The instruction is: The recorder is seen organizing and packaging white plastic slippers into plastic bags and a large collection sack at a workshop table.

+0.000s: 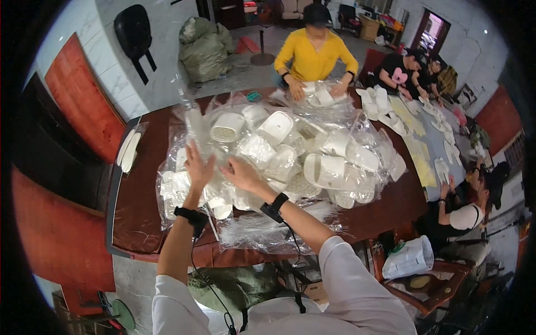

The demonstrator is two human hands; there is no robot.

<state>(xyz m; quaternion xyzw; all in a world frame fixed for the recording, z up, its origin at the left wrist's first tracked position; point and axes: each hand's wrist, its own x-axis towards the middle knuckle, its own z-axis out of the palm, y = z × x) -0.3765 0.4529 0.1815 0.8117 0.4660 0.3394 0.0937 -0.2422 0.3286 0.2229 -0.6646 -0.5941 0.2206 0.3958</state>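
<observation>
My left hand point(199, 167) has its fingers spread and stands over the near left side of a heap of white slippers point(276, 128) in clear plastic bags. Just beyond those fingers a bagged white slipper point(195, 125) is smeared by motion, apart from the hand as far as I can see. My right hand point(241, 173) is beside it with curled fingers; whatever they hold, if anything, is hidden. Clear plastic bags point(268, 229) lie flat at the near table edge, below my wrists.
The heap covers the middle of a brown table point(137, 206). A bagged white pair point(130, 149) lies at its left. Across, a person in yellow point(315, 53) handles bagged slippers. Other people sit along a grey table point(430, 125) at right. A wooden chair point(430, 298) holds a white bag.
</observation>
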